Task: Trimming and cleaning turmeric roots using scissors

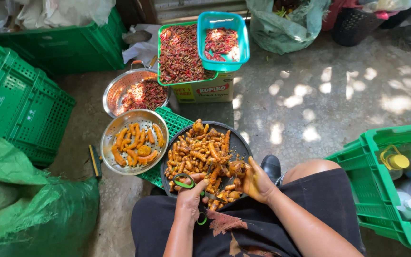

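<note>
The turmeric root (pixel 237 167) I watched sat low in the frame, just right of centre, pinched in the right hand (pixel 258 183), whose stained fingers (pixel 252 166) were curled and grasping it over the near edge of the dark round tray (pixel 241 143). The left hand (pixel 190 195), lower centre, gripped a pair of green-handled scissors (pixel 192 190); its fingers were clenched through the loops, and the blades pointed right toward the root. I could not tell whether the blades touched it.

The tray held a heap of unpeeled turmeric pieces (pixel 200 150) and rested partly on my lap and partly on a flat green crate lid (pixel 173 124). Just left of it, a perforated steel bowl (pixel 112 159) held cleaned orange roots (pixel 134 143). Above that, a steel colander (pixel 115 90) carried red chillies. At upper centre, a green tray of dried chillies (pixel 179 52) sat on a cardboard box (pixel 208 89), with a turquoise tub (pixel 222 21) of chillies resting over its right corner.

Green crates (pixel 20 100) stood at the left edge, a green sack (pixel 29 209) in the lower left, and another green crate (pixel 381 190) holding bottles at lower right. Everything stood on the concrete floor (pixel 319 104).
</note>
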